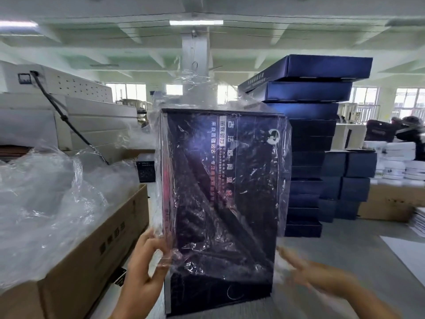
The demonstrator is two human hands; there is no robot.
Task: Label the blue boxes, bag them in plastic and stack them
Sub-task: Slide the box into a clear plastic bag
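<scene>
In the head view, a dark blue box (220, 192) stood upright in mid-frame. A clear bag (195, 93) was over its top and most of its front, and its bottom strip was bare. The left hand (142, 268) gripped the box's lower left edge, fingers curled round it with the plastic bunched under them. The right hand (315, 275), blurred, was by the box's lower right edge with fingers stretched out and holding nothing; whether it touched the box could not be told. Behind the box to the right rose a stack (310, 134) of blue boxes. Left of the box sat a carton (96, 245) heaped with loose plastic (46, 192), and behind the carton stood a white machine (69, 107).
</scene>
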